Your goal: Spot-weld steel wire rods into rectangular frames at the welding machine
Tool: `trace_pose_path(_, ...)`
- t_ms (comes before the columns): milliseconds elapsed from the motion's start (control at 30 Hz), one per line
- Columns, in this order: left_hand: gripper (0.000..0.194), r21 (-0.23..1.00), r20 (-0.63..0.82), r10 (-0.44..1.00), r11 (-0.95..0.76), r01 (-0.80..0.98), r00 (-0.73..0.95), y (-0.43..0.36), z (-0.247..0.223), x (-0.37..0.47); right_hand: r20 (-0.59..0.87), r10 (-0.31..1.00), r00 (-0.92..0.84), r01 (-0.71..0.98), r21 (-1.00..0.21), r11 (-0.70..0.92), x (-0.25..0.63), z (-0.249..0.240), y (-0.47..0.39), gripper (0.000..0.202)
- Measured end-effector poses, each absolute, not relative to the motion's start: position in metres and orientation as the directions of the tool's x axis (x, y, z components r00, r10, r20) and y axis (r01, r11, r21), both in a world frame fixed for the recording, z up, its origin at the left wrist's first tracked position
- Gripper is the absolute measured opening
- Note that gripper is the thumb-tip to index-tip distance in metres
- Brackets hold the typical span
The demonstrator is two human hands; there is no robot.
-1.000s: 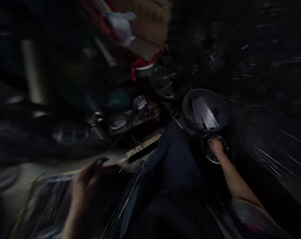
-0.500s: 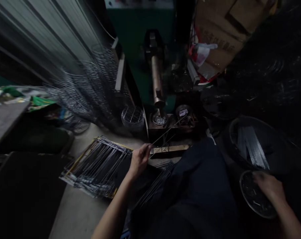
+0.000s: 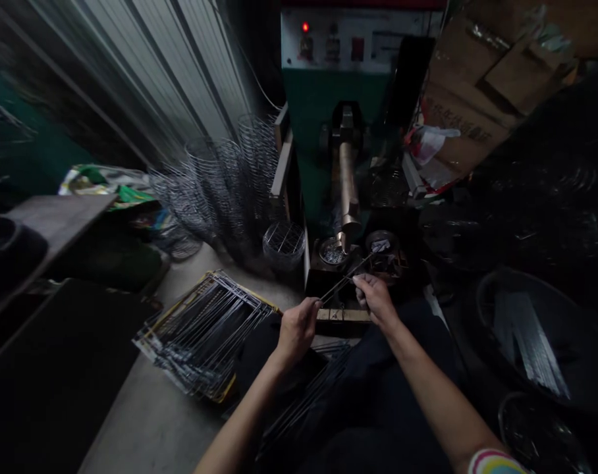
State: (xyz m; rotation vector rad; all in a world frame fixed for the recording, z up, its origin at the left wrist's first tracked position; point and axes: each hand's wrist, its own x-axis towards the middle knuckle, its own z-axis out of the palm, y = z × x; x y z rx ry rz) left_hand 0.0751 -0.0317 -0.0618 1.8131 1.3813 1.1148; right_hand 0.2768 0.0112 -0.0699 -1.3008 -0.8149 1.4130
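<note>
Your left hand [image 3: 298, 327] is closed around the near end of a thin wire rod [image 3: 346, 280], and your right hand [image 3: 375, 297] pinches the same rod a little farther along, fingertips shut on it. The rod slants up and away from you, its far end reaching toward the small metal dish [image 3: 333, 251] that sits under the brass-coloured cylinder [image 3: 349, 184] of the green machine [image 3: 323, 112]. A second round dish [image 3: 380, 241] stands just right of the first, on the same dark block at the machine's foot. A red lamp [image 3: 305, 27] glows on the pale panel at the machine's top. On the concrete floor [image 3: 151, 421], by your left forearm, lies a flat stack of wire grids [image 3: 205, 332] on a yellow-edged sheet. Beyond it, against the corrugated wall [image 3: 145, 72], stand stacked wire baskets [image 3: 224, 178], with one small wire basket [image 3: 284, 242] beside the machine's base. To your right, a dark round tub [image 3: 541, 329] holds a bundle of straight wire pieces [image 3: 529, 345]; a smaller bowl [image 3: 541, 434] sits nearer you, its contents too dim to tell. Cardboard boxes [image 3: 481, 79] pile up at the upper right.
</note>
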Motion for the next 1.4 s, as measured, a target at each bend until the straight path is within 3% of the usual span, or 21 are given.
trace_pose_path(233,0.019,0.756,0.354,0.922,-0.379,0.533,0.153,-0.021,-0.071,0.073,-0.230,0.969,0.096,-0.326,-0.926,-0.187,0.269,-0.068,0.026,0.039)
trace_pose_path(667,0.015,0.713,0.456,0.881,-0.448,0.539,0.128,-0.013,-0.076,0.073,-0.181,0.981,0.071,-0.275,-0.949,-0.156,0.272,-0.062,0.041,0.036)
trace_pose_path(1400,0.018,0.735,0.431,0.894,-0.427,0.527,0.123,-0.004,-0.071,0.068,-0.151,0.988,0.047,-0.304,-0.944,-0.130,0.266,-0.064,0.057,0.031)
